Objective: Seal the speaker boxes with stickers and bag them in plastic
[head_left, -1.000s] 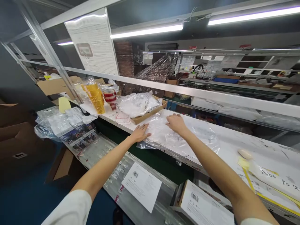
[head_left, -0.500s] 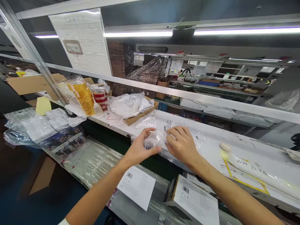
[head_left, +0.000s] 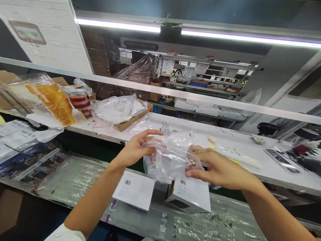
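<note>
A clear plastic bag (head_left: pixel 167 162) is spread between my two hands, above the front edge of the white shelf. Its left side is pinched between the thumb and fingers of my left hand (head_left: pixel 136 147). My right hand (head_left: pixel 213 165) grips the opposite side, with some fingertips seen through the film. Another clear bag with black print (head_left: pixel 175 129) lies flat on the shelf just behind. Below my hands, a white printed box (head_left: pixel 135 190) and a second white box (head_left: pixel 193 197), partly covered by the bag, rest on the lower plastic-covered surface.
Yellow tape rolls (head_left: pixel 54 102) and red tape rolls (head_left: pixel 81 102) stand on the shelf at left, beside a cardboard tray (head_left: pixel 135 117) of bagged items. A metal rail (head_left: pixel 175 92) crosses above the shelf. A phone-like device (head_left: pixel 282 160) lies at right.
My hands have moved apart, and the bunched bag is now spread out between them. The view has turned to the right, bringing the device on the shelf into sight.
</note>
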Demonstrator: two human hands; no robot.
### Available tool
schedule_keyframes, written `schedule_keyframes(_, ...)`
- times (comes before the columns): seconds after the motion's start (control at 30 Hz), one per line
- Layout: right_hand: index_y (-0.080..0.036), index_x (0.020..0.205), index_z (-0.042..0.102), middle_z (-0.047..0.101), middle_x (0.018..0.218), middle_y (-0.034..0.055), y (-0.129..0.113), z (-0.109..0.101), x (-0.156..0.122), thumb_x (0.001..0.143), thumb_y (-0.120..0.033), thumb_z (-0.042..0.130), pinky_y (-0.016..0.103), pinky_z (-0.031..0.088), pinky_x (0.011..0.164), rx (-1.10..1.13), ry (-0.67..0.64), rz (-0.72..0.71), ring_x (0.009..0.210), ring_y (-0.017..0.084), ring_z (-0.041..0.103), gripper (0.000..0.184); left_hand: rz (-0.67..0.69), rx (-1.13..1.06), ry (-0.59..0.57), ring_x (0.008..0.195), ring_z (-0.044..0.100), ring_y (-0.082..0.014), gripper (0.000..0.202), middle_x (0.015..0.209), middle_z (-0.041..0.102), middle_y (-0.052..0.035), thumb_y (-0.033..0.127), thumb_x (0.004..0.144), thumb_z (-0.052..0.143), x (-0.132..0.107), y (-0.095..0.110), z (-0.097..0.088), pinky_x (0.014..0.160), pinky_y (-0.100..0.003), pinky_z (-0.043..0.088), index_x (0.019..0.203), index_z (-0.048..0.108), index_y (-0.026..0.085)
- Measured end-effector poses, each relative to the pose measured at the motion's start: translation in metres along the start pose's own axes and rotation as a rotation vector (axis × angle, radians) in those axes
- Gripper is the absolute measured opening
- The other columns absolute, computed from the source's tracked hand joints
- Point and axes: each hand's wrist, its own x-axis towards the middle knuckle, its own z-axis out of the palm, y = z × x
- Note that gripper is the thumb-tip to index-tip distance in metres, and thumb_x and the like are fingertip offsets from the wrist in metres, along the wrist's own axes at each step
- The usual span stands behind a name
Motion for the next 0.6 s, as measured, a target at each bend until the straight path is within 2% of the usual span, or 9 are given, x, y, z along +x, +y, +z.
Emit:
schedule_keyframes(0.07, -0.022, 0.08, 0.065, 0.064, 0.07, -0.0019, -0.008, 0.0, -0.018, 0.099, -0.06, 0.061, 0.023, 0.043, 0.056, 0.203, -0.013, 0.109, 0.061, 0.012, 0.057, 0.042, -0.106, 0.006, -0.036, 0.067, 0.071, -0.017, 0.061, 0.092, 0.08, -0.0061, 0.034, 0.08, 0.087, -0.007, 0.001, -0.002, 0.06, -0.023, 0.053, 0.136, 0.067, 0.023)
schedule_keyframes(0.13, -0.022, 0.084, 0.064, 0.059, 0.061, -0.0045, -0.012, 0.005, -0.031, 0.102, -0.061, 0.053, 0.022, 0.037, 0.048, 0.392, -0.098, 0.219, 0.048, 0.01, 0.049, 0.045, -0.208, -0.015, -0.103, 0.068, 0.07, -0.018, 0.063, 0.089, 0.079, -0.0067, 0.042, 0.074, 0.091, -0.016, -0.007, -0.007, 0.058, -0.023, 0.051, 0.13, 0.072, 0.021)
schedule_keyframes(0.23, -0.02, 0.09, 0.07, 0.068, 0.072, 0.0003, -0.004, 0.025, -0.039, 0.102, -0.054, 0.058, 0.022, 0.047, 0.061, 0.507, -0.14, 0.228, 0.063, 0.012, 0.061, 0.038, -0.305, 0.028, -0.098, 0.066, 0.066, -0.0166, 0.038, 0.074, 0.074, -0.0055, 0.049, 0.077, 0.088, -0.034, -0.028, -0.015, 0.06, -0.023, 0.05, 0.095, 0.081, 0.017)
schedule_keyframes(0.3, -0.018, 0.092, 0.073, 0.07, 0.081, 0.0034, 0.006, 0.046, -0.042, 0.097, -0.053, 0.067, 0.023, 0.047, 0.061, 0.568, -0.068, 0.246, 0.066, 0.012, 0.061, 0.036, -0.333, 0.102, -0.011, 0.06, 0.061, -0.0135, 0.029, 0.067, 0.071, -0.0041, 0.045, 0.084, 0.084, -0.05, -0.04, -0.02, 0.057, -0.022, 0.047, 0.08, 0.079, 0.017)
schedule_keyframes(0.37, -0.017, 0.091, 0.073, 0.064, 0.074, 0.0011, 0.017, 0.069, -0.045, 0.094, -0.059, 0.069, 0.023, 0.037, 0.049, 0.655, -0.015, 0.34, 0.053, 0.009, 0.05, 0.042, -0.278, 0.124, 0.086, 0.065, 0.064, -0.0153, 0.022, 0.079, 0.076, -0.007, 0.04, 0.086, 0.083, -0.069, -0.048, -0.023, 0.058, -0.023, 0.049, 0.085, 0.081, 0.018)
schedule_keyframes(0.4, -0.017, 0.087, 0.072, 0.058, 0.067, -0.0012, 0.02, 0.081, -0.047, 0.093, -0.062, 0.068, 0.023, 0.031, 0.046, 0.688, -0.018, 0.387, 0.05, 0.008, 0.043, 0.045, -0.208, 0.103, 0.133, 0.07, 0.067, -0.0176, 0.02, 0.086, 0.079, -0.0086, 0.038, 0.085, 0.084, -0.079, -0.052, -0.024, 0.062, -0.025, 0.052, 0.087, 0.082, 0.019)
schedule_keyframes(0.47, -0.017, 0.074, 0.068, 0.045, 0.058, -0.004, 0.025, 0.104, -0.051, 0.095, -0.065, 0.064, 0.023, 0.026, 0.046, 0.724, -0.072, 0.43, 0.05, 0.008, 0.035, 0.052, -0.069, 0.043, 0.206, 0.083, 0.072, -0.0232, 0.02, 0.088, 0.08, -0.0099, 0.038, 0.08, 0.088, -0.097, -0.058, -0.022, 0.08, -0.035, 0.059, 0.083, 0.082, 0.019)
schedule_keyframes(0.53, -0.017, 0.066, 0.064, 0.045, 0.059, -0.0028, 0.027, 0.124, -0.054, 0.099, -0.063, 0.059, 0.023, 0.031, 0.05, 0.713, -0.103, 0.403, 0.054, 0.009, 0.039, 0.056, -0.041, -0.057, 0.299, 0.085, 0.073, -0.024, 0.029, 0.077, 0.077, -0.0077, 0.043, 0.072, 0.094, -0.113, -0.069, -0.018, 0.091, -0.039, 0.058, 0.072, 0.078, 0.019)
schedule_keyframes(0.6, -0.018, 0.07, 0.068, 0.059, 0.072, 0.0027, 0.03, 0.141, -0.054, 0.101, -0.058, 0.058, 0.025, 0.044, 0.062, 0.659, 0.018, 0.334, 0.069, 0.014, 0.055, 0.052, -0.148, -0.225, 0.45, 0.065, 0.066, -0.0165, 0.044, 0.063, 0.068, -0.0022, 0.052, 0.063, 0.097, -0.126, -0.086, -0.012, 0.073, -0.03, 0.058, 0.067, 0.071, 0.018)
